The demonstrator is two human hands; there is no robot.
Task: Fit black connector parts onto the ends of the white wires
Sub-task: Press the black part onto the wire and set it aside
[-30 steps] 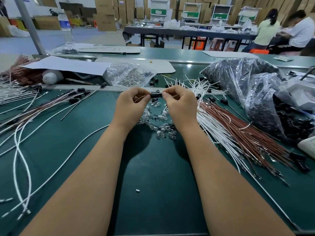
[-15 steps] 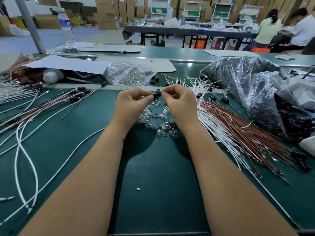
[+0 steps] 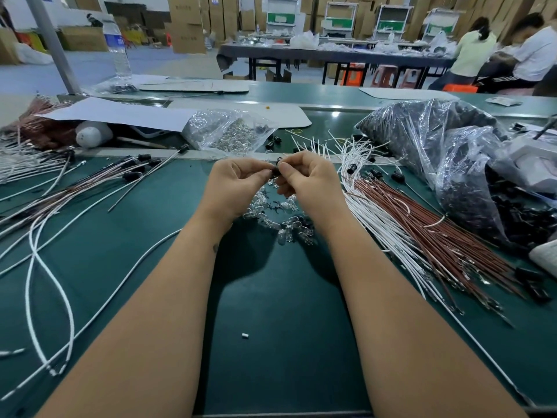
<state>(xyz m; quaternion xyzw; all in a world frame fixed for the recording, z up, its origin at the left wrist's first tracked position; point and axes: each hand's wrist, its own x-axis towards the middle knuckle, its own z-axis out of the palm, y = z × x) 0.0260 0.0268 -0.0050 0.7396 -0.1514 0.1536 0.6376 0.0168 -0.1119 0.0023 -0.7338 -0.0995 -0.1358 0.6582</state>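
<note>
Both hands meet just above the middle of the frame over a green work mat (image 3: 271,327), the left hand (image 3: 238,188) and right hand (image 3: 307,182) each closed in a fingertip pinch on a small black connector part (image 3: 276,169) held between them; whether a wire end is already seated in it cannot be told, since the fingers hide the joint. Loose white wires (image 3: 370,206) fan out just right of the hands beside a sheaf of brown wires (image 3: 437,233), and more white wires (image 3: 33,267) loop across the left of the frame, some among them already tipped in black. A scatter of small clear bulbs (image 3: 286,230) lies on the mat directly below the hands, and a plastic bag of black parts (image 3: 446,164) sits at right. Doing this step well likely means keeping the part square to the wire, gripping close to the tip so the thin lead does not buckle, and pushing straight until it seats rather than twisting. A water bottle (image 3: 116,40) at upper left carries a blue label, and cardboard boxes (image 3: 187,22) behind it bear print, but none of the writing is legible.
</note>
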